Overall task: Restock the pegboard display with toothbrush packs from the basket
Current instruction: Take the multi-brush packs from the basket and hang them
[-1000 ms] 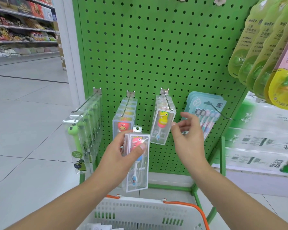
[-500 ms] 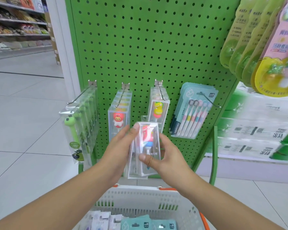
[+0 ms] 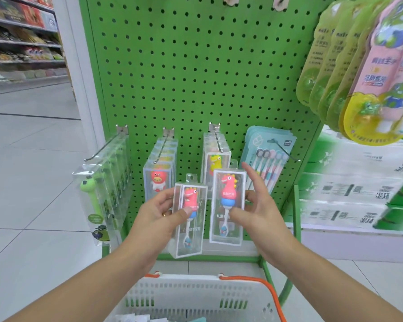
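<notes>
White slatted plastic basket with orange handle at bottom centre, contents mostly cut off. Above it, left hand pinches a clear boxed pink-dinosaur toothbrush pack, thumb across the front, long axis upright, hang tab up. Right hand grips a second clear pink-dinosaur pack by its right edge, thumb on the front, also upright and slightly higher, tab just in front of the yellow-dinosaur packs. Behind, on the green perforated pegboard, the wire hook carrying those packs sits up and just left of the right-hand pack's tab. Right hand looks nearer, so likely it hangs first: raise the tab, slide it on along the hook.
</notes>
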